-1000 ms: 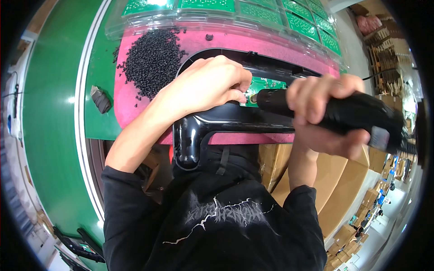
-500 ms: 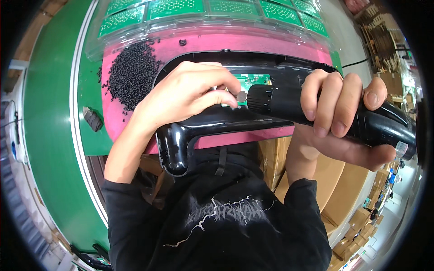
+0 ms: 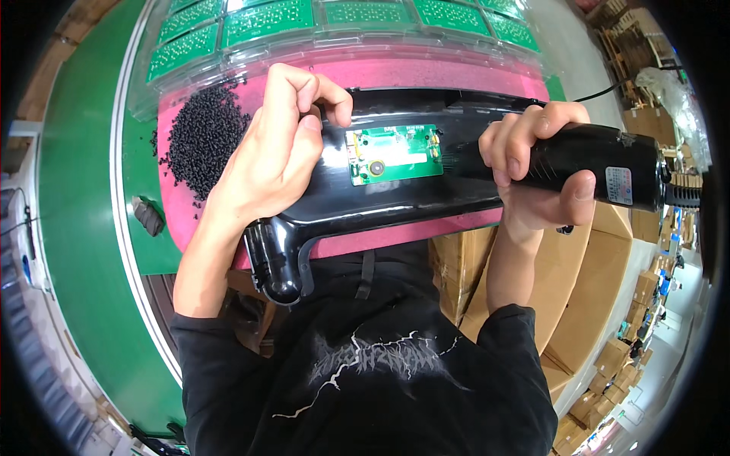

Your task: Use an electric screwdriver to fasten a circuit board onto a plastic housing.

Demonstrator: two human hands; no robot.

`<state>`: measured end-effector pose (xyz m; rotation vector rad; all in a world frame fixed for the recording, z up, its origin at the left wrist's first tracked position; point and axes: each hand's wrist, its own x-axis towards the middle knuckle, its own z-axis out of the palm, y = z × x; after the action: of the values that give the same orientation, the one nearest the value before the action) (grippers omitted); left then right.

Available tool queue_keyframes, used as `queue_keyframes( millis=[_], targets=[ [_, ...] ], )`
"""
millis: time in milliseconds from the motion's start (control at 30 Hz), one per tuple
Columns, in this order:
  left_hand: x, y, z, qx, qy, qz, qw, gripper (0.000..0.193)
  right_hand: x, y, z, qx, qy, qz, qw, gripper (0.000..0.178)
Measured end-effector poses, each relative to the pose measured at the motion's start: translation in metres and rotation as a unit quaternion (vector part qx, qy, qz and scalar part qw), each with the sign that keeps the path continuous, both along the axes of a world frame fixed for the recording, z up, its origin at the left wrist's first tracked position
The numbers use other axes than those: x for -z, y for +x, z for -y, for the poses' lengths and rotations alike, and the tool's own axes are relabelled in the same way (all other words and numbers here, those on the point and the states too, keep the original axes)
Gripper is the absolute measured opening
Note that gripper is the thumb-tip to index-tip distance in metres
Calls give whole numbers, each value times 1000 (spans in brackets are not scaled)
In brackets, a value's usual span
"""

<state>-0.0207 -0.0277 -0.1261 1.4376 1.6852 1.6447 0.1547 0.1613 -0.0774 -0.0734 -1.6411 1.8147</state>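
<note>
A long black plastic housing (image 3: 380, 216) lies on a pink mat. Inside it sits a green circuit board (image 3: 403, 156) with a round component near its lower left. My right hand (image 3: 536, 148) is wrapped round a black electric screwdriver (image 3: 585, 163), whose front end points left toward the board's right edge. That front end is dark and blurred, so contact cannot be made out. At the housing's upper left rim, my left hand (image 3: 277, 148) has its fingers curled and thumb drawn in. Whatever those fingers hold, if anything, is hidden.
Heaped on the mat's left are tiny black pieces (image 3: 201, 140) resembling screws. Clear trays (image 3: 304, 49) of green boards stand along the far side. A dark crumpled lump (image 3: 147, 216) lies left of the mat. Cardboard boxes (image 3: 563, 266) are at the lower right.
My left hand has moved up and left, away from the board, which is now uncovered. The screwdriver has swung more level in my right hand, its front end near the board's right edge.
</note>
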Motion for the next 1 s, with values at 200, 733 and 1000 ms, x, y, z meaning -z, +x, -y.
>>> queue_keyframes(
  millis=[200, 733, 1000],
  targets=[
    [-4, 5, -3, 4, -203, -95, 975, 18, -1, -8, 7, -22, 20, 32, 999, 55],
    [-21, 6, -4, -72, -53, -224, 971, 17, -17, -2, -40, 171, -353, 26, 920, 22],
    [-9, -10, 4, -123, -279, -343, 888, 24, -88, 45, 22, 52, 294, 21, 954, 18]
  ],
)
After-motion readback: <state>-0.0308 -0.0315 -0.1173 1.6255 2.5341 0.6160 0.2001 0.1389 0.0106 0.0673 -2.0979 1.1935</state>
